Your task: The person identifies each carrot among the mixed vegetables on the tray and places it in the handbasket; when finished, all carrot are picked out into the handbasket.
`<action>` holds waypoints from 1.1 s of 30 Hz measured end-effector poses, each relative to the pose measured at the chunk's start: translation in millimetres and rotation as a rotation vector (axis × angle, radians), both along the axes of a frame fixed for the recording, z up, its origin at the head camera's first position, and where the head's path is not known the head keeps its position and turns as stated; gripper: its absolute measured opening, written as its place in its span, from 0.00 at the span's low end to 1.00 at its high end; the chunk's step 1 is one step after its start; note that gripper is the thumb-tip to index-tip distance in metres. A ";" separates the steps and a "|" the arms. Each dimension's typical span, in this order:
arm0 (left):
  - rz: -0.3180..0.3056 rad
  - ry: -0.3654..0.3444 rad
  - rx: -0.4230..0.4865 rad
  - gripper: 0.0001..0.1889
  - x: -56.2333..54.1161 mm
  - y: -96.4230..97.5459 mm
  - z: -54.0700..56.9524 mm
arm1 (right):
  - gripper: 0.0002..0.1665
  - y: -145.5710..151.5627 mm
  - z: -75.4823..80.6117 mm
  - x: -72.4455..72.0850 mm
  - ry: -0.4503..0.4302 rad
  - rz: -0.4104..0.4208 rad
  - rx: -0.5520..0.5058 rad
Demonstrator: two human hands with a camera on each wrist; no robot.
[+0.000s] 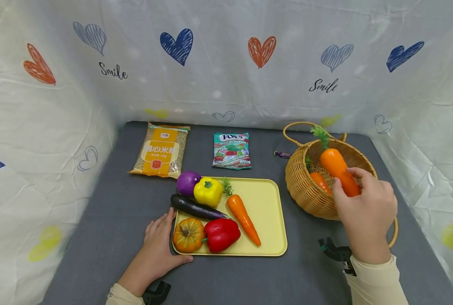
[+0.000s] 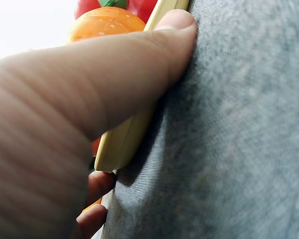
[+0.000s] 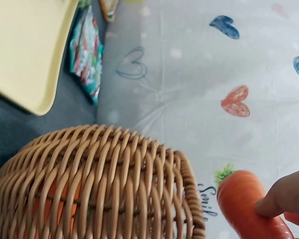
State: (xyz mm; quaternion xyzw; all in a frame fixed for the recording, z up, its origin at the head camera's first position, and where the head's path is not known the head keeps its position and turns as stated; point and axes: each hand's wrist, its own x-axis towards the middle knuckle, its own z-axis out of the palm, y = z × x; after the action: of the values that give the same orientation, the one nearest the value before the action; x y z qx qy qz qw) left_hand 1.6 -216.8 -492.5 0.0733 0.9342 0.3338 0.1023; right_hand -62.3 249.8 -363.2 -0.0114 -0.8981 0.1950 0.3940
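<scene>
My right hand (image 1: 369, 207) pinches an orange carrot (image 1: 332, 162) between thumb and fingers, over the mouth of the wicker basket (image 1: 310, 199). The carrot's green top points away from me. Another orange carrot (image 1: 320, 182) lies inside the basket, partly hidden. My left hand (image 1: 159, 241) rests around the near left corner of the yellow tray (image 1: 268, 212), thumb along the front edge and fingers extended along the left side. On the tray lie a small pumpkin (image 1: 188, 235), a red bell pepper (image 1: 222, 235), an eggplant (image 1: 197, 208), a yellow bell pepper (image 1: 208, 192) and a slim carrot (image 1: 243, 218).
A round purple vegetable (image 1: 188, 183) sits at the tray's far left corner. Behind the tray lie a grain bag (image 1: 161, 150) and a teal candy bag (image 1: 232, 151). A small purple wrapped candy (image 1: 282, 154) is beside the basket. A white curtain (image 1: 219, 80) encloses the grey table.
</scene>
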 end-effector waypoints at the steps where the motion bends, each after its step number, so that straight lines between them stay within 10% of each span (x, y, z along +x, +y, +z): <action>1: 0.002 -0.004 0.000 0.78 0.2 0.0 0.5 | 0.19 1.1 -0.2 -0.8 -0.009 -0.003 0.006; 16: 0.006 -0.009 -0.002 0.78 -0.9 -1.9 1.6 | 0.19 9.0 -4.2 -10.4 -0.328 -0.129 0.031; 33: 0.007 -0.027 0.004 0.77 -1.5 0.2 -0.2 | 0.19 16.4 -8.0 -18.7 -0.480 -0.112 0.072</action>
State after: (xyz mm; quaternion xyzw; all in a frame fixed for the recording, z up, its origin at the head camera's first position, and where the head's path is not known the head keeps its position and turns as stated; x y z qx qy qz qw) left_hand 0.1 -216.6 -492.7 0.0660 0.9324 0.3369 0.1135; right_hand -81.0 266.2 -371.2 -0.0933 -0.9703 0.1326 0.1797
